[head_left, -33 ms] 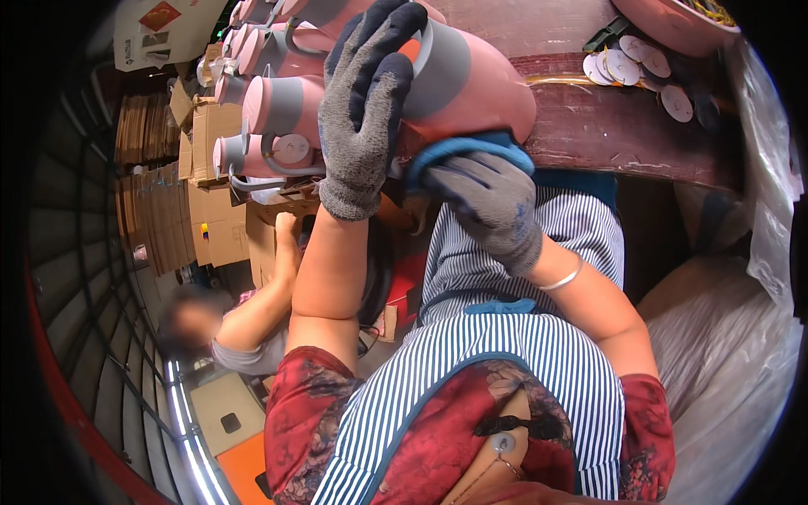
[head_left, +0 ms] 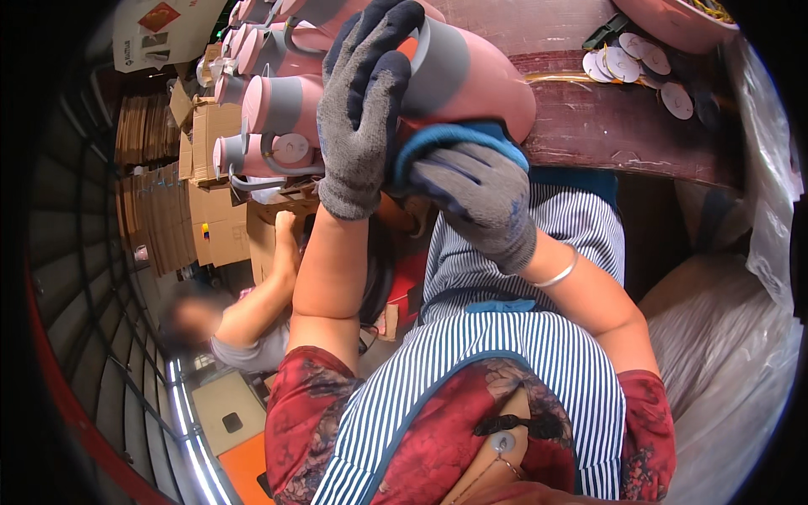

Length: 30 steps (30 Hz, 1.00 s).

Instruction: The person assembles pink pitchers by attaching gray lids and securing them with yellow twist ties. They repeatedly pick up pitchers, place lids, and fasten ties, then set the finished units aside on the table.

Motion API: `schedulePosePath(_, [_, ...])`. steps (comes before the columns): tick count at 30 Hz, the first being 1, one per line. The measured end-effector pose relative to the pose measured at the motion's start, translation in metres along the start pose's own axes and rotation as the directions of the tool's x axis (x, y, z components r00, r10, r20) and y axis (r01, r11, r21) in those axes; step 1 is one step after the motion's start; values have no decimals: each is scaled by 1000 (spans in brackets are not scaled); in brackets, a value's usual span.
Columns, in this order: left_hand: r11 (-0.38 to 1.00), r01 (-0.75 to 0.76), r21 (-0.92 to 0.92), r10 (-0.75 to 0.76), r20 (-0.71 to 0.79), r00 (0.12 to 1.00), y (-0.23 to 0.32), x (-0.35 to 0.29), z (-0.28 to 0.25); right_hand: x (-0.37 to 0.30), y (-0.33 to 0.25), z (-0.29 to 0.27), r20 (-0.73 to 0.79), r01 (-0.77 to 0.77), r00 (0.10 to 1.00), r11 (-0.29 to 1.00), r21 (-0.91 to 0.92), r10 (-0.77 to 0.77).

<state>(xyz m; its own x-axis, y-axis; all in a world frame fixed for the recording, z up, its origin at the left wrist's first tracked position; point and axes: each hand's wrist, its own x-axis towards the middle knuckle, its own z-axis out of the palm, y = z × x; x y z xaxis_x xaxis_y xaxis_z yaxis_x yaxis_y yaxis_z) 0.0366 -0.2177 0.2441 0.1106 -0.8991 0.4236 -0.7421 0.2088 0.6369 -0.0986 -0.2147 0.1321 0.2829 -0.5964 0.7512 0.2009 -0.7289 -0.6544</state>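
Both my hands wear grey knit gloves with dark blue coating. My left hand (head_left: 360, 126) steadies a pink jug (head_left: 492, 71) with a wide grey band, which lies tilted on its side at the table's near edge. Its fingers are close together and stretched along the grey end of the jug; what the thumb side grips is partly hidden. A bit of orange shows between hand and jug. My right hand (head_left: 484, 198) is closed on a folded blue cloth (head_left: 459, 135) and presses it against the jug's near side.
Several similar pink and grey jugs (head_left: 282, 105) with grey handles crowd the table's left side. Round white tags (head_left: 621, 64) lie on the dark red table (head_left: 623, 126), near a pink basin (head_left: 686, 21). Cardboard boxes (head_left: 217, 219) and another person's arm (head_left: 268, 299) are at left; plastic sheeting (head_left: 724, 311) hangs right.
My right hand and the blue cloth have slid slightly left and up along the jug's side. The left hand and the jug have hardly moved.
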Motion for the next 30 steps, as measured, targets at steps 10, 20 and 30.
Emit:
schedulePosePath(10, [993, -59, 98, 56, 33, 998, -13, -1, -9, 5, -2, 2, 0, 78, 997, 996, -36, -78])
schedulePosePath(20, [999, -37, -22, 37, -2, 999, -9, -4, -4, -19, 7, 5, 114, -70, 991, 997, -19, 72])
schedulePosePath(30, [997, -63, 45, 64, -20, 998, -20, -6, -6, -25, 13, 5, 184, -96, 975, 985, -143, 122])
